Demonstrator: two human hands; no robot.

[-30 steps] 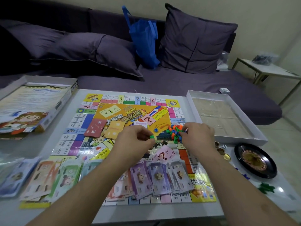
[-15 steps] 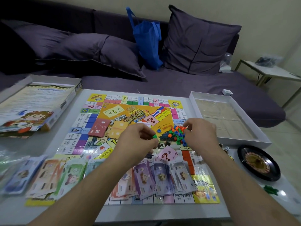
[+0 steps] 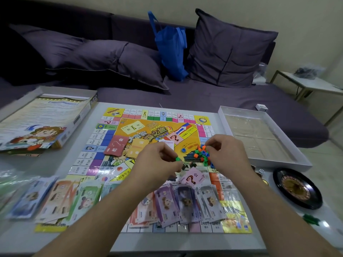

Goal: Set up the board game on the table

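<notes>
Right now both hands work over the middle of the game board (image 3: 118, 134), which lies flat on the white surface (image 3: 78, 145). The left hand (image 3: 157, 160) has its fingers curled, and a small green piece (image 3: 178, 159) is pinched at its fingertips. The right hand (image 3: 225, 153) is curled over the pile of small coloured pieces (image 3: 201, 154), its fingertips touching the top of the heap; whether it has actually gripped one I cannot tell. A single blue piece (image 3: 183, 150) sits apart, just to the left of the pile.

A red card stack (image 3: 116, 146) and an orange card stack (image 3: 137, 148) lie on the board to the left of the hands, and a pink question-mark card (image 3: 192, 178) lies just below them. Fanned paper money (image 3: 185, 203) covers the near edge of the board, and more notes (image 3: 61, 199) spread over the surface at the lower left.

The box lid (image 3: 37, 119) lies at the far left and the empty box tray (image 3: 222, 113) at the right. A small roulette wheel (image 3: 297, 188) and a white die (image 3: 261, 171) sit near the tray's near corner. Behind stands a purple sofa (image 3: 222, 101) with cushions (image 3: 228, 51) and a blue bag (image 3: 171, 51).
</notes>
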